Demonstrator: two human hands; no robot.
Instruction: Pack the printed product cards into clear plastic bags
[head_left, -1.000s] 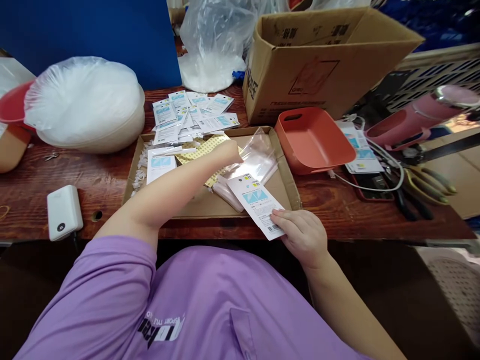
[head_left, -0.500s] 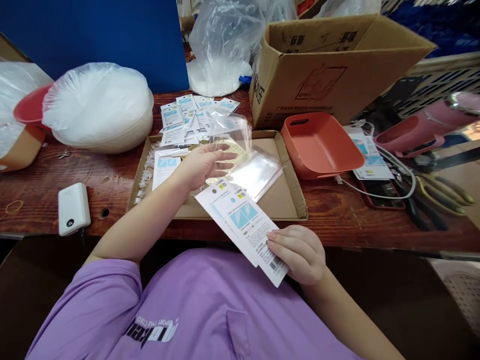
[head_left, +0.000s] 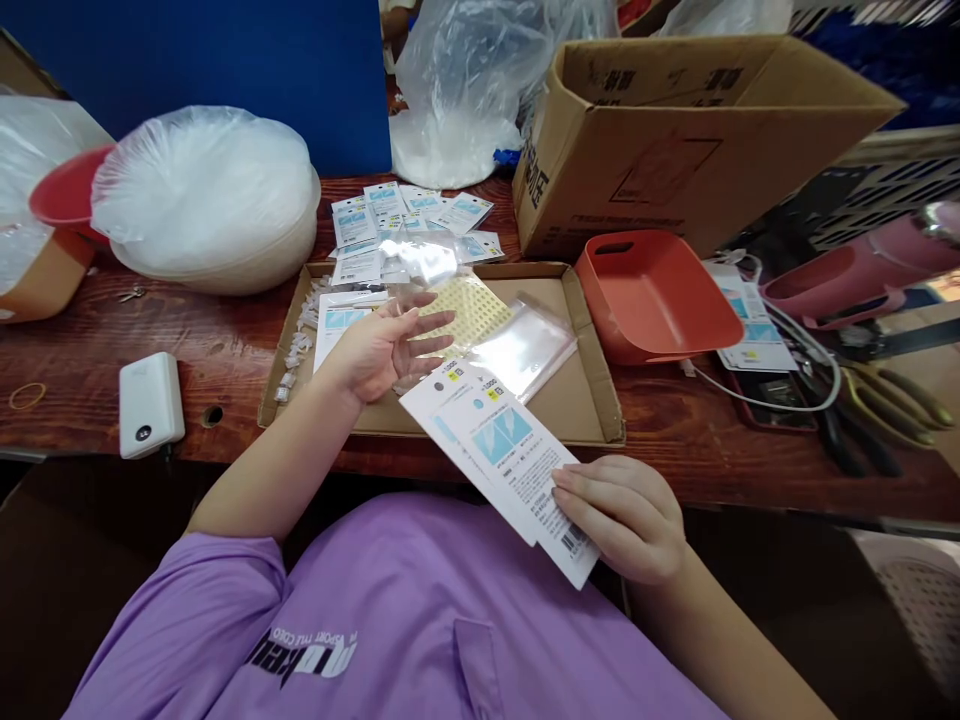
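My left hand (head_left: 386, 350) is open over the shallow cardboard tray (head_left: 600, 405), palm up and fingers spread, with nothing in it. Two or more overlapping white printed cards (head_left: 517, 465) with blue pictures are pinched in my right hand (head_left: 630, 515) in front of the tray. Beyond my left fingers lie a yellow dotted sheet (head_left: 469, 305) and a stack of clear plastic sleeves (head_left: 525, 350). A shiny clear bag (head_left: 427, 255) rests at the tray's back edge, against a pile of bagged cards (head_left: 386, 215). Small whitish pieces (head_left: 292, 360) line the tray's left side.
Left of the tray are a plastic-covered bowl (head_left: 210, 210) and a white power bank (head_left: 151, 405). On the right stand an orange-red bin (head_left: 667, 310), a large carton (head_left: 675, 160), a pink bottle (head_left: 855, 270), a cable and pliers (head_left: 885, 395).
The clear bag beyond my left hand has dropped back and left onto the card pile, uncovering more of the yellow sheet. My left hand has turned palm up. My right hand keeps the cards.
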